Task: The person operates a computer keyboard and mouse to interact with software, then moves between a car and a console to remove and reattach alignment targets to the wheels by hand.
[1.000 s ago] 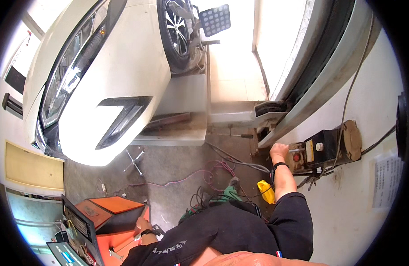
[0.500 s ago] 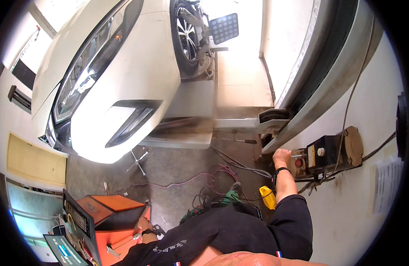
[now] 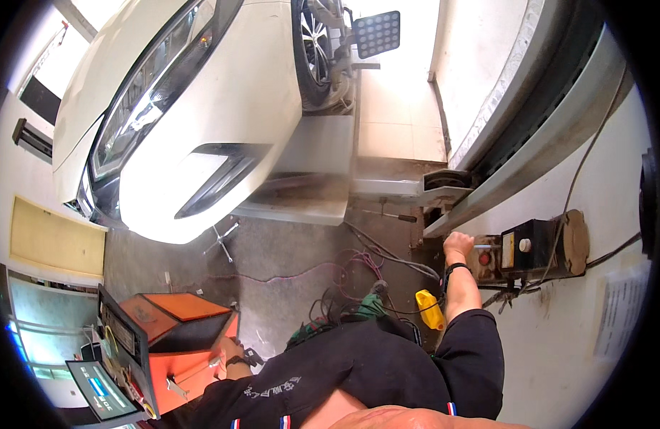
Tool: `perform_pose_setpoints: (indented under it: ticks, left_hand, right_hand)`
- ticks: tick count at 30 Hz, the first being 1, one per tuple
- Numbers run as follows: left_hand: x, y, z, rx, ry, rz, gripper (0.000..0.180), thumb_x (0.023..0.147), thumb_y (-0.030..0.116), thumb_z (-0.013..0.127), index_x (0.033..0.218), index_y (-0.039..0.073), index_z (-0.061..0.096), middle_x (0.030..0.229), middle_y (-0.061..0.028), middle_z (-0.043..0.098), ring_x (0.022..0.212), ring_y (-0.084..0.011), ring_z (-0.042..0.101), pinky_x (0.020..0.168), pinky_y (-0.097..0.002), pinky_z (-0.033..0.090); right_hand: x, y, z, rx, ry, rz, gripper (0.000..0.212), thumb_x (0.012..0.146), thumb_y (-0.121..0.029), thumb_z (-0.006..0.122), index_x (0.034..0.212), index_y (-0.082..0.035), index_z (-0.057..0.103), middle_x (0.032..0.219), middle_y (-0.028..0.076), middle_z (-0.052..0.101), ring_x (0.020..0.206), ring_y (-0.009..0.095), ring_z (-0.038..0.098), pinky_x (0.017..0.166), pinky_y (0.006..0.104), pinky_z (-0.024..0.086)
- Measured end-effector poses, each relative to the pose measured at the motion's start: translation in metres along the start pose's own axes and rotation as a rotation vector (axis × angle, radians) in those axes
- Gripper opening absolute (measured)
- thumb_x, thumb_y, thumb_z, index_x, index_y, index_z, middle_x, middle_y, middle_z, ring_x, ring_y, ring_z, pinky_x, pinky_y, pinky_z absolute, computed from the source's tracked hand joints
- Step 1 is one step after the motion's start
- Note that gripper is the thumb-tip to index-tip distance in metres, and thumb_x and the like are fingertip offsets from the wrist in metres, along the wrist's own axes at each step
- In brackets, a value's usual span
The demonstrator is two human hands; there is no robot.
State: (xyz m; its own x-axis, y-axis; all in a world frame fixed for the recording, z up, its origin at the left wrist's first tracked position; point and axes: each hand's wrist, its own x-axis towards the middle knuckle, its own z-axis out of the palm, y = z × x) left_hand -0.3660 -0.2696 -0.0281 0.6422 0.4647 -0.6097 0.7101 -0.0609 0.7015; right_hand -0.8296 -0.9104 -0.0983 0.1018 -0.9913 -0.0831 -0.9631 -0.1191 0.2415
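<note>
My right hand (image 3: 459, 247) is closed around the end of a metal lever (image 3: 487, 247). That lever sticks out of a wall-side control unit with a black box (image 3: 531, 247), a white knob and a red button (image 3: 485, 259). My left hand (image 3: 232, 349) is low on the left, against the edge of an orange cabinet (image 3: 183, 362); its fingers are mostly hidden. Ahead stands a white car (image 3: 222, 93) on a grey lift platform (image 3: 308, 193). A dotted target panel (image 3: 378, 34) is clamped at its front wheel (image 3: 314, 57).
A cross-shaped wheel wrench (image 3: 221, 242) lies on the floor. Cables and a reddish hose (image 3: 301, 274) run near my feet. A yellow container (image 3: 430, 309) sits beneath my right forearm. The lift post (image 3: 516, 171) rises at right; a screen (image 3: 104, 390) stands by the cabinet.
The view has shifted a little, so the car, platform and floor wrench sit higher in the picture. My right hand stays on the lever, and my left hand stays by the cabinet.
</note>
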Motion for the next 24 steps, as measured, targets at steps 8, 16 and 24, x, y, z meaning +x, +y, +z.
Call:
perform_pose_setpoints:
  ticks: [8,16,24]
  left_hand:
    - [0.004,0.01,0.011,0.086,-0.037,0.09,0.011,0.086,0.019,0.058,0.084,0.009,0.06,0.071,-0.0043,0.051,0.063,-0.0194,0.051,0.054,-0.0339,0.038]
    - [0.005,0.005,0.011,0.08,-0.016,0.02,0.019,0.084,0.017,0.051,0.091,0.002,0.06,0.089,-0.0113,0.057,0.079,-0.0233,0.058,0.061,-0.0355,0.045]
    - [0.002,0.007,0.001,-0.034,-0.075,0.045,0.015,0.08,0.023,0.05,0.077,0.008,0.05,0.075,-0.0079,0.049,0.065,-0.022,0.048,0.053,-0.0349,0.038]
  right_hand:
    - [0.001,0.004,0.005,0.022,0.033,0.007,0.022,0.083,-0.028,0.059,0.077,-0.017,0.077,0.084,0.007,0.075,0.085,0.027,0.071,0.08,0.0415,0.049]
    - [-0.003,0.002,-0.02,0.022,0.031,0.01,0.02,0.083,-0.023,0.06,0.075,-0.015,0.076,0.082,0.008,0.074,0.083,0.028,0.071,0.081,0.0411,0.047]
    - [-0.003,-0.001,-0.014,0.009,0.038,0.007,0.02,0.083,-0.024,0.06,0.075,-0.016,0.076,0.082,0.007,0.074,0.083,0.027,0.071,0.08,0.0416,0.048]
